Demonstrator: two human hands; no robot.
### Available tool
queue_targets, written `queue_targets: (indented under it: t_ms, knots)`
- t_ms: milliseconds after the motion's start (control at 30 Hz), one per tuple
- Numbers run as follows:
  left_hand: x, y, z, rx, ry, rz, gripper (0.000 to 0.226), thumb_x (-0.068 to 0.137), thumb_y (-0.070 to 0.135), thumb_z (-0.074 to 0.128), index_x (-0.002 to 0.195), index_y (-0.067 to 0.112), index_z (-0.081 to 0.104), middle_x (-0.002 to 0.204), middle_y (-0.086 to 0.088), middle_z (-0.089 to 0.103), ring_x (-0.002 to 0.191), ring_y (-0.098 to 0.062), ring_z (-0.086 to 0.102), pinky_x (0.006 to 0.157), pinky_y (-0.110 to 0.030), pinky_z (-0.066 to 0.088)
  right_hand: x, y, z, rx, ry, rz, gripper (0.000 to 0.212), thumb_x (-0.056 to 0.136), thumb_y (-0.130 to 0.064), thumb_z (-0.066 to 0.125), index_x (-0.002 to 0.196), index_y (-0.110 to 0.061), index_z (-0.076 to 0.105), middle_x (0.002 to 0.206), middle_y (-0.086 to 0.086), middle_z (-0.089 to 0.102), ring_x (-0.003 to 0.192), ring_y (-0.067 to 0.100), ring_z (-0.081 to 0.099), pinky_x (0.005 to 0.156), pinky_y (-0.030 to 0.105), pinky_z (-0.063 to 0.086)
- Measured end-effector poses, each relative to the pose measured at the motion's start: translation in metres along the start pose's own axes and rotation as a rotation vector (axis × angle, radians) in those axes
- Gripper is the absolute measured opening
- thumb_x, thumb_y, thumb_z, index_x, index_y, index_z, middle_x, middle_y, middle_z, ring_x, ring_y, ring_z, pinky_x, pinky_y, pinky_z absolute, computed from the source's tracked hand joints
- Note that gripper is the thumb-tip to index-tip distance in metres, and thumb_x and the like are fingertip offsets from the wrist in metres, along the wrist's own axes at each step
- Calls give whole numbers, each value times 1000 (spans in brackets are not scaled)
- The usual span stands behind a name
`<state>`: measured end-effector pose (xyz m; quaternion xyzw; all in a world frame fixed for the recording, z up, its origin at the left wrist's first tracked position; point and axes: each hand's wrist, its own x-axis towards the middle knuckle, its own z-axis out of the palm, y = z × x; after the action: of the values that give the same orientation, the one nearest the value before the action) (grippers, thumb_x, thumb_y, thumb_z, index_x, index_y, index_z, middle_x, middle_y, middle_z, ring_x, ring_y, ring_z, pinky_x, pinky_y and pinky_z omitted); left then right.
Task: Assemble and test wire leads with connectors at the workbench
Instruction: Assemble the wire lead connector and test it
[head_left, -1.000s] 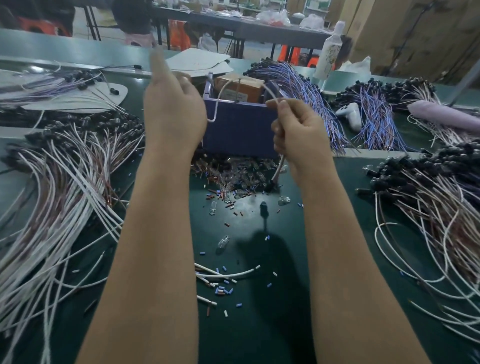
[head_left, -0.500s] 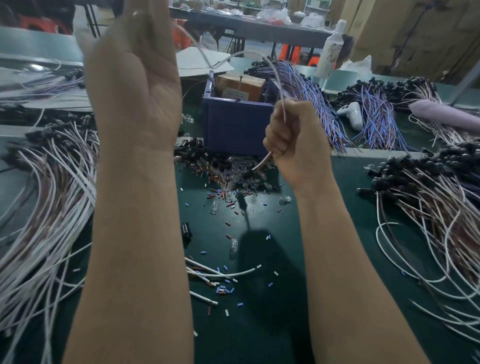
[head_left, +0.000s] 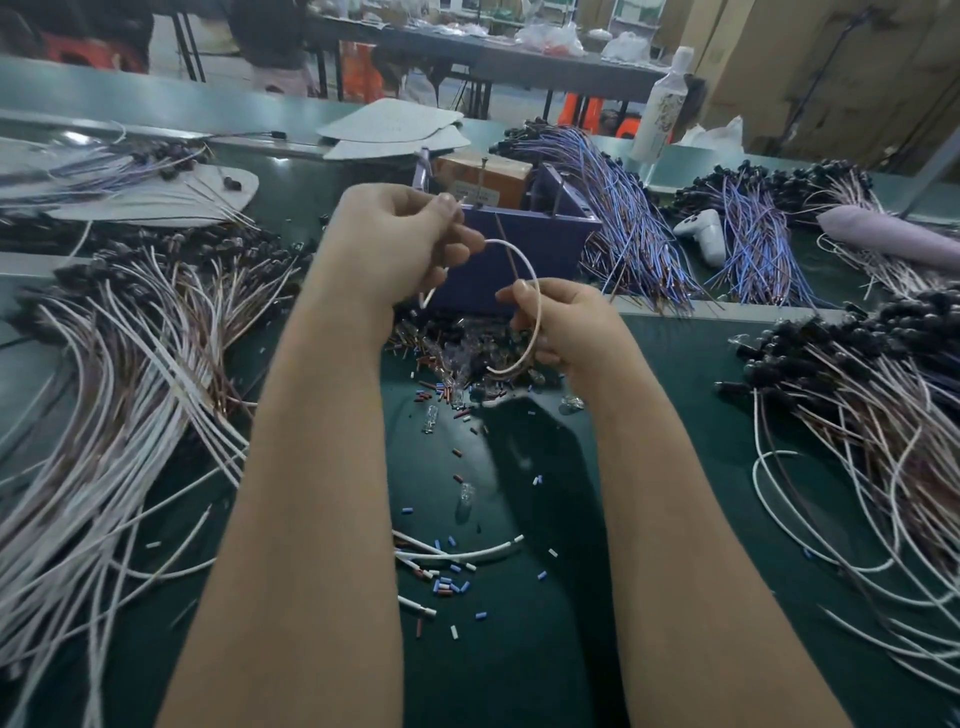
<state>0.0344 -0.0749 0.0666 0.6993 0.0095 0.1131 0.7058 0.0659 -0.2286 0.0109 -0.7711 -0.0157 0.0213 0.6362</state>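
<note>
White wire lead at frame centre, bowed in arc between both hands, above table, before blue box. Step, as judged: single lead being readied for connector or test; which, cannot tell. Next move calls for steady free end, fine alignment. Left hand: fingers curled, pinching upper end. Right hand: curled round lower stretch, over heap of small loose parts. Lead bundles at left edge.

We're on a factory assembly floor. Green workbench buried in wire-lead bundles; more benches and stacked cartons beyond.
</note>
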Motion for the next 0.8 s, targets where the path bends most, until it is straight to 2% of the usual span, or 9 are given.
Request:
queue_targets:
  t_ms: [67,233,367,400,467,533,633,700,800]
  knots:
    - [3,-8,8,113,86,45,21,100,14,46,80,16,55,68,3,66,52,0,53,50,-13,47,-4,-4,-2,40,-61,51,23,99,-17,48,82,-11,64,60,4,59,35,4,38,36,15,31]
    - [7,-11,13,18,164,20,15,98,0,43,102,5,56,84,-2,62,75,-5,62,73,-15,54,-13,-12,-7,-17,-203,167,18,98,-12,49,83,-8,59,52,2,64,42,9,58,42,15,44]
    - [10,-16,7,313,285,111,18,95,9,52,101,6,69,87,-5,68,86,-14,67,89,-34,54,-15,-17,-6,-24,-225,150,18,99,-14,49,85,-12,60,58,3,64,45,9,58,44,17,46]
    - [11,-16,6,328,333,123,19,94,11,53,101,6,70,90,-7,70,89,-17,67,89,-35,54,-15,-18,-6,0,-220,127,18,99,-15,48,85,-13,60,58,2,64,45,9,59,44,17,47]
    - [11,-15,4,252,402,128,18,93,11,54,95,9,71,87,-5,70,84,-14,66,84,-28,54,-16,-21,-7,50,-230,76,18,100,-16,47,87,-14,60,58,1,65,47,10,60,47,18,49]
    - [10,-11,2,37,429,101,22,89,3,51,83,10,70,77,1,65,71,-6,60,70,-17,51,-17,-24,-8,93,-250,29,17,100,-18,47,88,-16,59,60,1,65,50,11,62,49,19,51]
    - [11,-9,-3,-201,433,49,30,86,-8,45,75,12,65,75,-1,60,64,-4,54,60,-10,45,-17,-25,-10,143,-261,-20,19,99,-19,47,85,-17,61,62,0,64,53,11,62,52,19,51]
    - [13,-12,-5,-125,444,49,29,86,-7,46,79,12,67,75,-2,60,60,-3,51,57,-10,42,-17,-25,-11,153,-253,-40,21,100,-19,47,85,-17,62,63,-1,64,53,11,60,52,19,50]
    - [16,-20,-5,160,487,112,20,89,2,53,95,8,71,78,-2,63,57,-1,51,59,-13,43,-15,-23,-11,173,-214,-50,22,100,-20,46,86,-19,63,62,-4,63,51,10,57,51,17,47]
